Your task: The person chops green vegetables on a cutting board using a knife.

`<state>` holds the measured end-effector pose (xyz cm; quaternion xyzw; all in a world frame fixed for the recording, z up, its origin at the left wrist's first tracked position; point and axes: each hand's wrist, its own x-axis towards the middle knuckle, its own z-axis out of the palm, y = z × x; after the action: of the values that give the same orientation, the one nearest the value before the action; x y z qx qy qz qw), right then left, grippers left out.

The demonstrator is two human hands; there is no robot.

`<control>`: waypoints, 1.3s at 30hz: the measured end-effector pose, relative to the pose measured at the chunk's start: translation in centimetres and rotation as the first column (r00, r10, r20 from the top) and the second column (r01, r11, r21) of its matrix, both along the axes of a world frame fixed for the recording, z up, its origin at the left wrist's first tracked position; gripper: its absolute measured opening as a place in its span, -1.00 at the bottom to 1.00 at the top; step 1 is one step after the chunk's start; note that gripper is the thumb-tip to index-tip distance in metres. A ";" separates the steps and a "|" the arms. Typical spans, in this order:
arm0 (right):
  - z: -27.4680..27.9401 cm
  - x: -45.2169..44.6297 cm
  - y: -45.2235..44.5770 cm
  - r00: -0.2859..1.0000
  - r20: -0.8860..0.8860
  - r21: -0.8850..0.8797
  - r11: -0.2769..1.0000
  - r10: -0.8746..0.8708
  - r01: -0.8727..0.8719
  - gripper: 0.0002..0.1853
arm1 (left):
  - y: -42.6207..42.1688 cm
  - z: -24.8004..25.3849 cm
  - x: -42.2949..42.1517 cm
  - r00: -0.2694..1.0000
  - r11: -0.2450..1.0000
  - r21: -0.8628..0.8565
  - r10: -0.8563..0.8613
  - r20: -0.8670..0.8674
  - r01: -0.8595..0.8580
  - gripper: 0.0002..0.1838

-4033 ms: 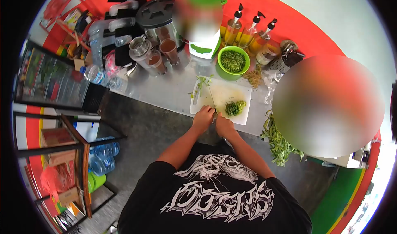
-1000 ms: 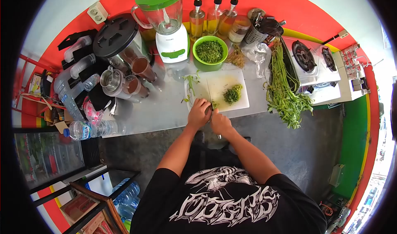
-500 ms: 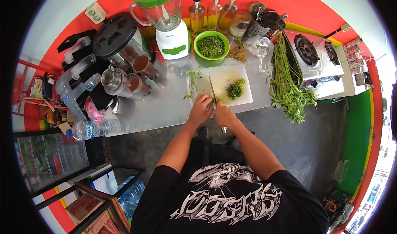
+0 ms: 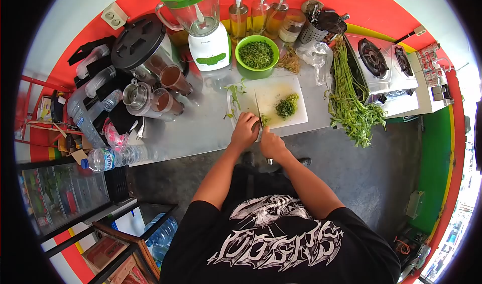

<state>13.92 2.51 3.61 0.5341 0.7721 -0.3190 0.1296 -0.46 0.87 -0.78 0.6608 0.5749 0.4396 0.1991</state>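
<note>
My right hand (image 4: 272, 144) is wrapped round the handle of a knife (image 4: 259, 108), whose blade lies over the white cutting board (image 4: 268, 94). Close to the blade's left side, my left hand (image 4: 245, 131) presses its curled fingers on some greens, mostly hidden under them. A few cut green bits lie just right of the blade. A pile of chopped greens (image 4: 286, 107) sits on the board's right half, and loose stems with leaves (image 4: 235, 97) lie at its left edge. Behind the board stands a green bowl (image 4: 257, 73) full of chopped greens.
A blender (image 4: 209, 50), pump bottles (image 4: 238, 18) and a utensil holder (image 4: 312, 32) line the back. Long leafy greens (image 4: 351, 108) lie at right beside a gas stove (image 4: 381, 80). Cups of brown drink (image 4: 175, 80) and a water bottle (image 4: 103, 159) stand or lie at left.
Since the earliest frame the view has shifted, showing the stove and leafy greens. Both hands stay at the board's front edge; small cut bits now lie right of the blade.
</note>
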 end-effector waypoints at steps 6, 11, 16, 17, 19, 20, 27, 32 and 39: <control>1.6 -0.3 1.0 0.999 0.017 0.003 1.000 0.028 -0.028 -0.66 | 0.1 0.2 0.0 0.999 1.000 -0.004 -0.004 -0.051 0.004 -0.88; 1.0 -0.5 -0.1 0.999 0.050 -0.007 1.000 0.011 -0.010 -0.68 | 0.1 0.2 0.0 1.000 1.000 -0.021 0.004 -0.017 -0.004 -0.89; -0.2 -0.4 1.4 0.996 -0.077 0.127 0.990 -0.050 0.060 -0.66 | -0.4 0.7 -0.3 0.999 1.000 -0.005 -0.007 -0.048 0.007 -0.86; -0.4 -0.1 1.7 0.995 -0.084 0.135 0.989 -0.052 0.063 -0.66 | -0.6 0.7 -0.5 0.996 1.000 0.004 -0.017 -0.085 0.017 -0.85; 0.2 0.5 1.4 0.983 -0.155 0.076 0.991 -0.098 0.111 -0.62 | -0.5 0.5 -1.2 0.992 0.999 0.013 -0.028 -0.123 0.030 -0.84; 0.4 0.7 1.2 0.982 -0.158 0.077 0.991 -0.101 0.114 -0.62 | -0.4 0.3 -1.9 0.980 0.996 -0.004 -0.087 -0.177 0.088 -0.84; -0.9 0.6 0.4 0.991 -0.114 0.079 0.995 0.067 -0.059 -0.67 | -0.2 1.5 -4.5 0.954 0.983 -0.058 -0.183 -0.239 0.174 -0.88; -0.2 2.4 1.5 0.995 -0.088 0.091 0.995 -0.037 0.045 -0.71 | -1.9 1.4 -4.7 0.968 0.995 -0.079 0.032 -0.250 -0.054 -0.83; -0.3 4.4 3.2 0.987 -0.086 0.111 0.983 -0.136 0.146 -0.65 | -2.5 1.3 -7.3 0.914 0.917 -0.077 0.378 -0.147 -0.391 -0.54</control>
<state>18.37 5.76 3.27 0.5813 0.7541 -0.3023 0.0449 -7.75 -1.59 0.54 0.5504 0.7275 0.3959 0.1056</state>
